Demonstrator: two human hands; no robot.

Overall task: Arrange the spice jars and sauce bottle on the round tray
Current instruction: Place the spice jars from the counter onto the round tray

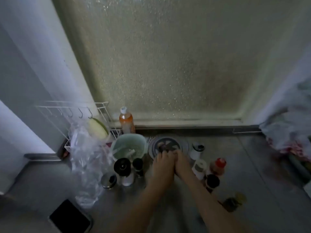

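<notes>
The round tray (184,144) lies on the dark counter near the window sill. My left hand (162,163) and my right hand (182,163) are side by side at its near rim, fingers curled over the edge; a small dark object sits by the fingertips, too blurred to name. Left of my hands stand black-lidded spice jars (122,166) (138,163) and a low metal-lidded jar (109,180). On the right are white jars (197,149) (200,167), a red-capped sauce bottle (218,165), a dark-lidded jar (212,181) and a small greenish jar (234,201).
A pale green colander basket (128,145) stands left of the tray. An orange drink bottle (126,121) is on the sill, with a white wire rack (70,115) and crumpled clear plastic (85,163) further left. A black phone (69,217) lies at front left. Patterned cloth (292,132) hangs at right.
</notes>
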